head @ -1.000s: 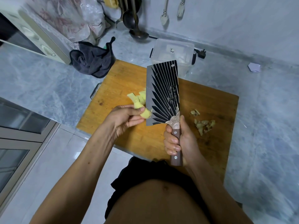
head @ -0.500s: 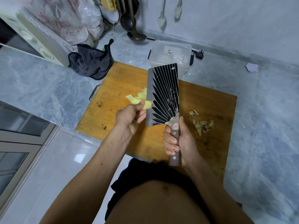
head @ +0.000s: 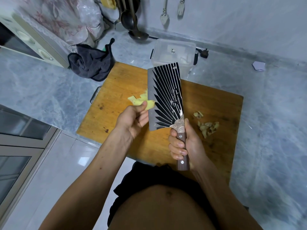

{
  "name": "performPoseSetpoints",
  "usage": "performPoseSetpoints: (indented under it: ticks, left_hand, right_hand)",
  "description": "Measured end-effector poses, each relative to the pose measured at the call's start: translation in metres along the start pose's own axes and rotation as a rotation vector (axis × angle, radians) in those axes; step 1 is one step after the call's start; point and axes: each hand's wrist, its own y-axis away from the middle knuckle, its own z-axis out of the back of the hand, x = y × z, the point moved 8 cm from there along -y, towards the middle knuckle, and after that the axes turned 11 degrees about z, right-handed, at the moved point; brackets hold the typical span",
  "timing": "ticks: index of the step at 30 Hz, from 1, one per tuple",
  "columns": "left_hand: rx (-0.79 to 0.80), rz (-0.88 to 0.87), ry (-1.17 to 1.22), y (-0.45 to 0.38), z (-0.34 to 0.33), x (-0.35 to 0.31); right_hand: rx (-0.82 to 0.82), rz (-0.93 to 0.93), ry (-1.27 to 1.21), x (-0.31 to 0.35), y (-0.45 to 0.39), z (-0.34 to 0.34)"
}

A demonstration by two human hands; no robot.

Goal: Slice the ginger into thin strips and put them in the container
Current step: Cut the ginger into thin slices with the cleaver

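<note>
My left hand (head: 132, 119) pinches a peeled yellow ginger piece (head: 150, 104) above the wooden cutting board (head: 216, 105), right against the left edge of the cleaver blade (head: 166, 95). My right hand (head: 184, 143) grips the cleaver's brown handle, and the black-striped blade points away from me. Pale ginger slices (head: 136, 100) lie on the board just beyond my left fingers. A clear plastic container (head: 174, 52) stands behind the board, partly hidden by the blade tip.
Ginger peel scraps (head: 208, 126) lie on the board's right side. A dark cloth (head: 92, 63) sits at the board's back-left corner. Ladles (head: 132, 22) hang by the wall, a plug (head: 203, 53) lies beside the container, and the marble counter (head: 274, 113) surrounds the board.
My left hand has moved the ginger piece forward along the blade edge, away from me. My right hand and the cleaver have stayed nearly in place.
</note>
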Motion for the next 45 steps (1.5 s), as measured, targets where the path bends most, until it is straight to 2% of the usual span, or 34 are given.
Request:
performPoseSetpoints:
  ticks: [7,13,19,23,27,30,37,41,45]
  left_hand:
    - [0.005,-0.037,-0.204,0.000,0.005,-0.015]
    - [-0.076,-0.067,-0.196,-0.002,0.015,-0.025]
    - [-0.087,-0.032,-0.186,-0.003,0.016,-0.016]
    - [-0.075,0.017,-0.115,-0.005,0.012,-0.007]
    - [-0.094,0.022,-0.056,-0.006,0.011,-0.004]
    - [-0.095,0.014,-0.084,-0.005,0.011,-0.002]
    - [-0.098,0.017,-0.071,-0.002,0.007,-0.001]
    - [-0.097,-0.005,-0.055,-0.005,0.007,-0.008]
    - [-0.063,0.018,-0.115,-0.002,0.003,0.002]
  right_hand:
    - [0.078,-0.020,-0.057,0.000,-0.003,0.005]
    - [0.026,-0.016,0.044,-0.001,0.004,0.004]
    - [0.021,0.003,-0.065,0.001,-0.001,0.002]
    - [0.097,-0.026,-0.157,-0.001,-0.002,-0.001]
    - [0.019,-0.052,-0.014,-0.005,0.004,0.005]
    - [-0.174,-0.037,0.124,0.002,0.007,0.010]
    - [-0.357,-0.021,0.131,0.005,0.009,0.011]
    - [-0.245,-0.039,0.189,-0.002,0.012,0.005]
    - [-0.143,-0.021,0.089,0.004,0.008,0.003]
